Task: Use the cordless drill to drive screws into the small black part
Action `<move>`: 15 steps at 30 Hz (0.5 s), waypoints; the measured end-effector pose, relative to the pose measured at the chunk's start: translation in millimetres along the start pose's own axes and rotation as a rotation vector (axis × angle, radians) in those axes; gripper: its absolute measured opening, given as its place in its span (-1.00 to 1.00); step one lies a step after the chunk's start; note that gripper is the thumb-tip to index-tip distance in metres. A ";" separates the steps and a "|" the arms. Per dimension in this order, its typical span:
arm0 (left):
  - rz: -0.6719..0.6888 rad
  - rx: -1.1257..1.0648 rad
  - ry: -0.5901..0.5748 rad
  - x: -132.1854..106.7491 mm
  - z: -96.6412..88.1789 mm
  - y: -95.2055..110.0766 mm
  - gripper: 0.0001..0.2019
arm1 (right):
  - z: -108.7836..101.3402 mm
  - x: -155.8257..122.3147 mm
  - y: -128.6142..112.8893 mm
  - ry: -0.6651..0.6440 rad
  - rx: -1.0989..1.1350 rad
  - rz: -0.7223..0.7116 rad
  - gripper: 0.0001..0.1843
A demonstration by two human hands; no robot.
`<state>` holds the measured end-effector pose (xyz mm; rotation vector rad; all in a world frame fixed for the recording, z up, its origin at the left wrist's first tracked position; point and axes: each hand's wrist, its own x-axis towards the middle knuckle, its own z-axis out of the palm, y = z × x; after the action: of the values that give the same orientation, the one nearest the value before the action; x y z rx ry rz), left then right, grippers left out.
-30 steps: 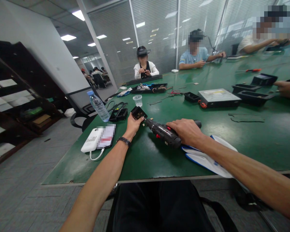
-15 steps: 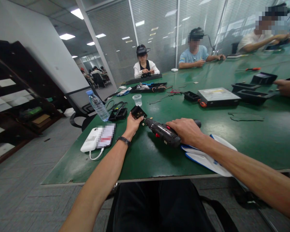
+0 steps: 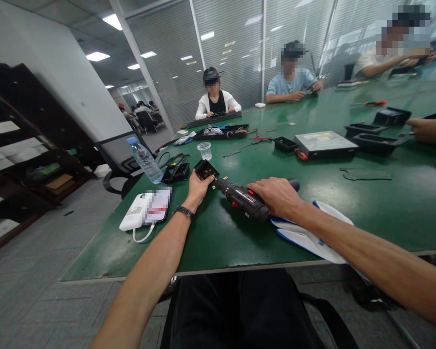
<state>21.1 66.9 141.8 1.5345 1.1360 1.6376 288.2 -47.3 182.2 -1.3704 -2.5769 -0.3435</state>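
Observation:
My left hand (image 3: 198, 186) is closed around a small black box-shaped part (image 3: 205, 169) with brassy metal bits on its face, tilted above the green table. My right hand (image 3: 276, 194) grips a black power screwdriver (image 3: 245, 199) with red buttons. The tool lies almost level, its tip pointing left and reaching the part beside my left thumb. Whether the bit sits in a screw is too small to tell. Small brassy pieces (image 3: 225, 178) show near the tip. Under my right forearm lies a pair of white and blue gloves (image 3: 321, 237).
A water bottle (image 3: 145, 161), a clear plastic cup (image 3: 204, 150) and a white power bank (image 3: 135, 213) cabled to a phone stand around my left hand. Further right are a flat metal-topped unit (image 3: 326, 144) and black trays (image 3: 376, 144). Several people sit around the table (image 3: 210, 252).
My hands, the part and the screwdriver hold nearly the same pose. The whole view has shifted slightly. Across the table, the co-workers' hands have moved a little.

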 end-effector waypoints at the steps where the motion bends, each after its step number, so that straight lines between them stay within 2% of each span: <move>1: 0.003 -0.001 -0.001 0.0 -0.1 -0.1 -0.51 | 0.2 0.0 0.0 0.001 0.000 -0.002 -0.60; 15: -0.005 0.003 -0.001 0.7 -0.6 -1.2 -0.51 | 1.3 -0.2 -1.8 0.012 0.004 -0.009 -0.62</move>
<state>20.2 67.9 141.0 1.5331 1.1411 1.6319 286.7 -48.1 180.7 -1.3513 -2.5735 -0.3466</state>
